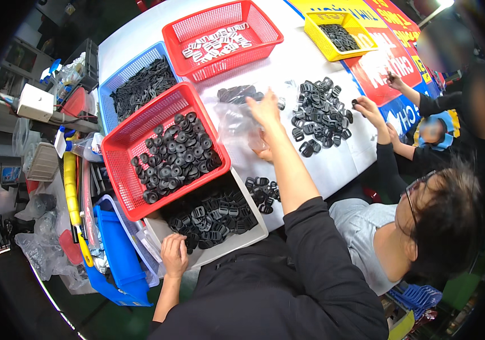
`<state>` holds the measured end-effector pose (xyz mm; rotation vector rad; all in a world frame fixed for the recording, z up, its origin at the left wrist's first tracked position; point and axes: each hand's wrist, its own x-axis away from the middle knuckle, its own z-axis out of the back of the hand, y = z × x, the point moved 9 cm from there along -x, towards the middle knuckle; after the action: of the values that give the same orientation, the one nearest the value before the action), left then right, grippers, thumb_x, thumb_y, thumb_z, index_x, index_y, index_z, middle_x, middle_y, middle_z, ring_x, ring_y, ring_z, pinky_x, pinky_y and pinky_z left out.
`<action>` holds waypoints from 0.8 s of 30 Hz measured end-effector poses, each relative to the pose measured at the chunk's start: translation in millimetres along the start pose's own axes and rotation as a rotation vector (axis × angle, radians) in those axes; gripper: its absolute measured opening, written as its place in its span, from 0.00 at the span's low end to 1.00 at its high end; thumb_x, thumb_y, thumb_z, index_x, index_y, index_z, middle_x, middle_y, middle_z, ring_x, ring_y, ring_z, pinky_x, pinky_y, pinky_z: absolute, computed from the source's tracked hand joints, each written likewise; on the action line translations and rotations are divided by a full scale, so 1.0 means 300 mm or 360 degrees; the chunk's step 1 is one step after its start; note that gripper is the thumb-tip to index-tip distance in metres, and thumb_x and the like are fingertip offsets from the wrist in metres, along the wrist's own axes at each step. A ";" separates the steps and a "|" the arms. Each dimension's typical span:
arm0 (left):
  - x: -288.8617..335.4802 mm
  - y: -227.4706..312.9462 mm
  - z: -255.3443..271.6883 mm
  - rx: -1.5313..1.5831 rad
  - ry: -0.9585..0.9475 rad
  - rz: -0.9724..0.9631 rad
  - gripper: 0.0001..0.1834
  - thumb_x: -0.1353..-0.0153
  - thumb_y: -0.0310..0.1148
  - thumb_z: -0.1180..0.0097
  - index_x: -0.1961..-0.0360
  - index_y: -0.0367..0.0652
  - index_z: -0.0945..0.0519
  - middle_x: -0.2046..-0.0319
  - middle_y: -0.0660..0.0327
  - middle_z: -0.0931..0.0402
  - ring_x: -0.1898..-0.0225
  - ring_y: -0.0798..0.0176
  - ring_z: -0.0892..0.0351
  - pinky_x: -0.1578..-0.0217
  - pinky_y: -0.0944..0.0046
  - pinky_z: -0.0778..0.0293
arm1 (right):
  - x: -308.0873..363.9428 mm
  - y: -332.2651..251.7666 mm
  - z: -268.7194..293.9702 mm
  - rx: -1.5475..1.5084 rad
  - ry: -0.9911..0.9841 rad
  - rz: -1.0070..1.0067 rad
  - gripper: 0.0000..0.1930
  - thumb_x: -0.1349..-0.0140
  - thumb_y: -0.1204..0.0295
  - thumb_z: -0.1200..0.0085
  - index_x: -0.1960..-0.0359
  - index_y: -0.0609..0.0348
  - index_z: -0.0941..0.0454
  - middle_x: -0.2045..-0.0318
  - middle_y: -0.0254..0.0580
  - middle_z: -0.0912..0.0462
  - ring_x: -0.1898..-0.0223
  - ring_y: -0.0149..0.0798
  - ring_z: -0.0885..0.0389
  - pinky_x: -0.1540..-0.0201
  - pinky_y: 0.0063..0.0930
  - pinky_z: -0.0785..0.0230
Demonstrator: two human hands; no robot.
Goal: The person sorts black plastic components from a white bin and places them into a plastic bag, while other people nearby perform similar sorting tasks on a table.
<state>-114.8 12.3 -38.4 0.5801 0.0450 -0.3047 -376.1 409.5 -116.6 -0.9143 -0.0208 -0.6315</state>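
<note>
My right hand (265, 110) reaches over the white table with its fingers on a clear plastic bag (234, 122). Black plastic pieces (237, 94) lie at the far side of the bag. A patch of skin (263, 152) shows beside my right wrist; I cannot tell whose it is. My left hand (174, 255) is curled over the near left edge of a grey bin (242, 241), which holds many black plastic buckles (211, 221). To the right of the bag spreads a heap of black buckles (322, 116), and a smaller pile (262, 192) lies beside the bin.
A red basket (123, 195) of round black pieces overlaps the grey bin. Beyond it stand a blue basket (106, 90) of black strips, a red basket (197, 73) of white buckles and a yellow basket (339, 54). A co-worker's hand (370, 110) holds a small black piece at right.
</note>
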 end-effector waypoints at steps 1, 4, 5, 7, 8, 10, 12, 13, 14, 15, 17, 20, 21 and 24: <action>0.002 -0.007 -0.007 -0.0026 -0.0035 0.0024 0.05 0.47 0.23 0.46 0.68 0.40 0.21 0.67 0.54 0.23 0.59 0.49 0.24 0.56 0.54 0.30 | -0.011 -0.028 -0.080 0.0005 -0.0205 0.0061 0.47 0.47 0.50 0.41 0.31 0.61 0.51 0.34 0.70 0.50 0.32 0.62 0.48 0.31 0.48 0.54; -0.003 -0.012 -0.020 -0.0074 -0.0080 0.0046 0.04 0.47 0.23 0.46 0.69 0.40 0.22 0.67 0.55 0.23 0.60 0.50 0.24 0.57 0.54 0.30 | 0.007 -0.123 -0.195 0.0254 -0.0232 0.0219 0.46 0.48 0.48 0.41 0.32 0.59 0.46 0.34 0.66 0.46 0.34 0.59 0.43 0.32 0.47 0.53; -0.002 -0.016 -0.024 -0.0087 -0.0108 0.0060 0.04 0.47 0.24 0.46 0.69 0.41 0.22 0.68 0.55 0.23 0.60 0.51 0.24 0.58 0.55 0.31 | 0.013 -0.149 -0.219 0.0297 -0.0255 0.0308 0.45 0.48 0.48 0.41 0.33 0.58 0.44 0.34 0.66 0.46 0.34 0.59 0.42 0.32 0.47 0.51; -0.001 -0.011 -0.033 -0.0108 -0.0151 0.0073 0.04 0.47 0.24 0.46 0.69 0.41 0.22 0.68 0.56 0.23 0.60 0.52 0.24 0.59 0.56 0.31 | 0.003 -0.179 -0.268 0.0234 -0.0305 0.0515 0.42 0.48 0.48 0.41 0.34 0.55 0.40 0.34 0.64 0.45 0.35 0.60 0.40 0.33 0.47 0.48; -0.006 -0.007 -0.035 -0.0111 -0.0159 0.0054 0.04 0.47 0.24 0.46 0.69 0.41 0.22 0.68 0.56 0.23 0.61 0.52 0.24 0.60 0.56 0.31 | -0.006 -0.182 -0.292 0.0124 -0.0335 0.0627 0.40 0.48 0.49 0.41 0.35 0.53 0.37 0.34 0.63 0.44 0.36 0.61 0.40 0.34 0.46 0.46; -0.005 0.000 -0.031 -0.0134 -0.0163 0.0041 0.04 0.46 0.24 0.46 0.69 0.42 0.22 0.68 0.57 0.23 0.61 0.53 0.24 0.61 0.57 0.32 | 0.005 -0.208 -0.290 0.0096 -0.0392 0.0641 0.33 0.45 0.53 0.42 0.39 0.52 0.31 0.35 0.55 0.39 0.37 0.55 0.36 0.36 0.41 0.42; -0.006 -0.003 -0.037 -0.0150 -0.0179 0.0052 0.03 0.47 0.25 0.46 0.69 0.42 0.22 0.68 0.58 0.23 0.62 0.54 0.24 0.61 0.57 0.32 | 0.001 -0.220 -0.276 0.0057 -0.0439 0.0683 0.29 0.44 0.55 0.43 0.42 0.53 0.28 0.37 0.51 0.35 0.38 0.51 0.33 0.37 0.40 0.40; -0.008 -0.012 -0.042 -0.0145 -0.0191 0.0064 0.03 0.47 0.25 0.46 0.70 0.42 0.22 0.68 0.58 0.23 0.62 0.54 0.24 0.61 0.58 0.32 | -0.009 -0.219 -0.247 0.0097 -0.0348 0.0666 0.23 0.43 0.59 0.45 0.47 0.54 0.25 0.42 0.48 0.29 0.41 0.47 0.29 0.39 0.38 0.37; -0.011 -0.022 -0.045 -0.0135 -0.0202 0.0068 0.03 0.47 0.25 0.46 0.70 0.42 0.22 0.68 0.58 0.23 0.62 0.54 0.24 0.62 0.58 0.32 | -0.027 -0.212 -0.204 0.0067 -0.0212 0.0594 0.22 0.43 0.61 0.45 0.47 0.53 0.24 0.43 0.48 0.27 0.42 0.47 0.29 0.40 0.38 0.37; -0.013 -0.018 -0.046 -0.0145 -0.0206 0.0059 0.03 0.47 0.25 0.46 0.70 0.42 0.22 0.68 0.58 0.23 0.62 0.54 0.24 0.62 0.58 0.32 | -0.041 -0.200 -0.138 0.0017 -0.0067 0.0530 0.20 0.43 0.62 0.45 0.48 0.53 0.23 0.45 0.47 0.26 0.43 0.48 0.28 0.40 0.38 0.37; -0.008 -0.012 -0.045 -0.0157 -0.0198 0.0065 0.03 0.47 0.25 0.46 0.70 0.43 0.22 0.68 0.58 0.23 0.62 0.54 0.24 0.62 0.58 0.33 | -0.076 -0.159 -0.026 -0.0054 0.0234 0.0453 0.19 0.43 0.64 0.46 0.50 0.54 0.23 0.46 0.50 0.26 0.42 0.50 0.30 0.39 0.39 0.39; -0.013 -0.012 -0.047 -0.0152 -0.0224 0.0052 0.03 0.47 0.25 0.46 0.70 0.43 0.22 0.68 0.59 0.23 0.62 0.54 0.24 0.61 0.57 0.33 | -0.187 -0.010 0.120 0.0459 0.0788 0.0297 0.23 0.43 0.62 0.45 0.47 0.59 0.26 0.40 0.61 0.35 0.34 0.58 0.44 0.33 0.51 0.52; -0.010 -0.016 -0.049 -0.0153 -0.0234 0.0058 0.03 0.47 0.25 0.46 0.70 0.43 0.22 0.68 0.59 0.23 0.62 0.54 0.24 0.61 0.57 0.33 | -0.216 0.050 0.147 0.0591 0.0799 0.0095 0.27 0.43 0.60 0.44 0.44 0.60 0.30 0.38 0.63 0.39 0.33 0.60 0.48 0.33 0.56 0.57; -0.002 -0.028 -0.052 -0.0154 -0.0242 0.0084 0.03 0.46 0.26 0.46 0.70 0.44 0.22 0.68 0.59 0.23 0.62 0.54 0.24 0.61 0.57 0.33 | -0.261 0.204 0.171 0.0717 0.0654 -0.0194 0.36 0.42 0.55 0.44 0.36 0.60 0.41 0.34 0.64 0.47 0.30 0.62 0.55 0.33 0.63 0.65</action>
<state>-117.0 14.4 -55.8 0.4603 -0.1013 -0.2928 -396.1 513.9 -151.1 -0.3404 0.1449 -0.8766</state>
